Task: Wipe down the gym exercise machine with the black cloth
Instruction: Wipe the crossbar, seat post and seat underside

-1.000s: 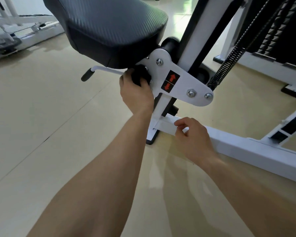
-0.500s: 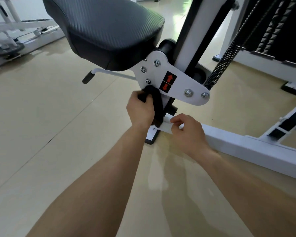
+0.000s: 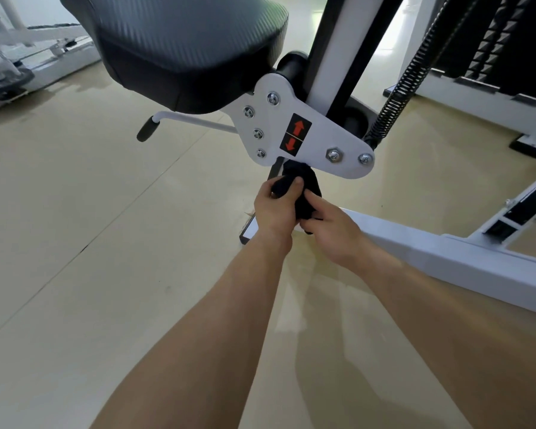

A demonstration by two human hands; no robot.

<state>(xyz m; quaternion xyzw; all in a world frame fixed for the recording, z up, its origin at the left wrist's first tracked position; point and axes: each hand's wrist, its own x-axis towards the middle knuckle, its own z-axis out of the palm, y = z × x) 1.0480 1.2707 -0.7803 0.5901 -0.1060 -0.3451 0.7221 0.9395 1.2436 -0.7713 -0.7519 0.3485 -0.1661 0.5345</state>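
Far left there's another white machine (image 3: 16,63) sitting on the tan floor (image 3: 75,243). Next over, the lever with the black grip (image 3: 147,129) pokes out from under the black seat pad (image 3: 183,48). The white bracket plate (image 3: 325,140) with the red up/down arrow sticker (image 3: 295,134) hangs just right of the seat.

Right under that plate, your left hand (image 3: 274,209) is clenched round the black cloth (image 3: 305,193), thumb on top. The cloth is bunched up against the post just below the plate's bottom edge. Your right hand (image 3: 331,227) has the lower end of the same cloth pinched, with the index finger laid along it, so both hands are grasping it.

Further right, the coiled spring (image 3: 406,78) runs up from the plate's corner, the white base beam (image 3: 446,258) goes off along the floor, and the weight stack (image 3: 492,41) is behind it.
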